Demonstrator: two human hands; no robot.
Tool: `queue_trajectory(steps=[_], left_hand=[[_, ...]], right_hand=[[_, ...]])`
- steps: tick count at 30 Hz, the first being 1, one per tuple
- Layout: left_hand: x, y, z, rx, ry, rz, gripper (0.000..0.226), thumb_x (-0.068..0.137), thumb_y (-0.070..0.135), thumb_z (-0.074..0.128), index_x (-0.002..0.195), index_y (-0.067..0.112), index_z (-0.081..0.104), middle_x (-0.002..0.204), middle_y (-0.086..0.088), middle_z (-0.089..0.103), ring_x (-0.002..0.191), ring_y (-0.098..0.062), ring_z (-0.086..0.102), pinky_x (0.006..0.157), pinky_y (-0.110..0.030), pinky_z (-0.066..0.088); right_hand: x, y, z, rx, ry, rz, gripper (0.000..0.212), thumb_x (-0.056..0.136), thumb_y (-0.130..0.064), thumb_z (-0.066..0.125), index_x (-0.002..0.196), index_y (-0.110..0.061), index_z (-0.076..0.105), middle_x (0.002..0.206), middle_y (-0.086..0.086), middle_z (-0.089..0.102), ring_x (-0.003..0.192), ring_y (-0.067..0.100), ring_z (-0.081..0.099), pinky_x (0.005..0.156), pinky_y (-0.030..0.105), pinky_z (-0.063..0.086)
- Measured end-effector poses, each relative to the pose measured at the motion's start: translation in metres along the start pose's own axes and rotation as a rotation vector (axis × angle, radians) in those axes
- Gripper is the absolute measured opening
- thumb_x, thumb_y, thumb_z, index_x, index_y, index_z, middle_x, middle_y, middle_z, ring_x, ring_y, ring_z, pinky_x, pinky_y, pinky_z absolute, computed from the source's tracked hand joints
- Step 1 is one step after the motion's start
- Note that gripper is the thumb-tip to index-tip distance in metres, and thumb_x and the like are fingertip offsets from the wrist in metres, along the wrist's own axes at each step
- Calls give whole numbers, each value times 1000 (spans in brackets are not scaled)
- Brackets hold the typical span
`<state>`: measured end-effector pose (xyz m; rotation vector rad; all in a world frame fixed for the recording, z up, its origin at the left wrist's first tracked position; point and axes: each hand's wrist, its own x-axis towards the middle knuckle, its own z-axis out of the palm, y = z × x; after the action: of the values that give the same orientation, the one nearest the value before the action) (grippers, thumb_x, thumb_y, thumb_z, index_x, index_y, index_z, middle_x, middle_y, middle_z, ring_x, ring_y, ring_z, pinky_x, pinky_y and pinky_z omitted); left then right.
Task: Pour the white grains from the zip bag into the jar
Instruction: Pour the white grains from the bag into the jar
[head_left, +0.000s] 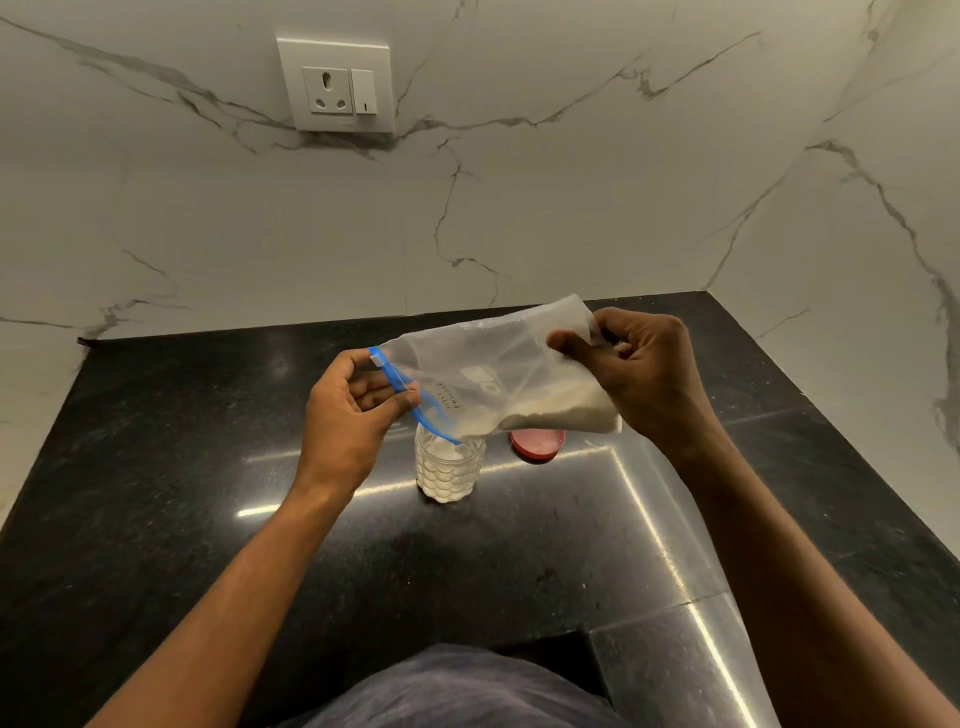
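Note:
A clear zip bag (488, 364) with a blue zip strip is held tilted over the counter, its open mouth low at the left. White grains (561, 410) lie along its lower edge and run toward the mouth. My left hand (353, 410) pinches the blue zip end. My right hand (639, 374) grips the bag's closed far end, raised higher. Directly under the mouth stands a clear textured jar (449, 470), lid off, partly filled with white grains.
The jar's red lid (537, 443) lies flat on the black granite counter (208, 493) just right of the jar. Marble walls close the back and the right side. A white wall socket (337, 85) sits high on the back wall.

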<state>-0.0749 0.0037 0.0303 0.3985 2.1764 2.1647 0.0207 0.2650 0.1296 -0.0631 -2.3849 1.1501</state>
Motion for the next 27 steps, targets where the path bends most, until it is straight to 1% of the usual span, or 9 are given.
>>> queue_trajectory(steps=[2, 4, 9, 12, 14, 18, 20, 23, 27], left_hand=[[0, 1, 0, -3, -1, 0, 42, 85, 6, 81, 117, 26, 62, 112, 1, 77, 104, -13, 78, 84, -24, 64], [0, 1, 0, -11, -1, 1, 42, 85, 5, 81, 115, 28, 63, 111, 1, 77, 103, -13, 78, 84, -25, 64], [-1, 0, 1, -8, -2, -5, 42, 85, 7, 81, 114, 29, 62, 112, -2, 77, 103, -14, 78, 85, -25, 64], [-1, 1, 1, -23, -1, -11, 41, 83, 10, 82, 114, 30, 63, 112, -4, 78, 103, -16, 78, 85, -26, 64], [-1, 1, 2, -35, -6, -14, 41, 79, 17, 82, 112, 30, 63, 111, -2, 78, 102, -16, 79, 85, -27, 64], [-1, -3, 1, -27, -6, -17, 42, 83, 9, 83, 114, 28, 63, 112, -4, 78, 104, -17, 78, 88, -30, 64], [-1, -4, 1, -24, -4, -16, 42, 84, 7, 83, 115, 27, 64, 113, -4, 78, 104, -17, 78, 87, -30, 64], [0, -5, 0, -24, 0, -18, 42, 84, 7, 83, 116, 26, 64, 112, -3, 78, 104, -17, 78, 87, -30, 65], [0, -4, -1, -24, 4, -16, 42, 85, 6, 83, 116, 26, 63, 112, -3, 78, 104, -17, 79, 86, -29, 65]], right_hand=[[1, 2, 1, 30, -39, 33, 26, 96, -30, 71, 93, -5, 76, 89, 12, 76, 83, 35, 72, 70, 56, 59], [1, 3, 1, 27, -38, 31, 17, 96, -27, 73, 93, -10, 77, 88, 7, 76, 81, 31, 73, 71, 54, 60], [3, -1, 2, 36, 48, -14, 35, 80, -46, 81, 74, -13, 71, 76, 7, 73, 66, 31, 71, 57, 48, 60], [6, 1, 6, 91, 27, 34, 28, 94, -32, 76, 84, -5, 73, 81, 7, 72, 72, 34, 72, 60, 52, 60], [7, 3, 8, 100, 23, 25, 19, 97, -23, 73, 91, -5, 76, 83, 2, 69, 77, 31, 70, 65, 48, 61], [6, 0, 10, 83, 60, -29, 8, 88, -26, 82, 84, -22, 77, 81, -3, 71, 73, 20, 68, 63, 42, 58], [7, -1, 10, 69, 74, -45, 12, 85, -30, 85, 81, -26, 74, 80, -5, 73, 66, 14, 67, 58, 38, 56], [9, -2, 12, 72, 54, -47, 18, 90, -27, 81, 79, -13, 75, 77, 6, 68, 68, 25, 64, 59, 43, 53], [10, -2, 14, 58, 22, -70, 21, 95, -23, 75, 76, -16, 71, 75, 3, 61, 70, 23, 59, 61, 44, 52]])
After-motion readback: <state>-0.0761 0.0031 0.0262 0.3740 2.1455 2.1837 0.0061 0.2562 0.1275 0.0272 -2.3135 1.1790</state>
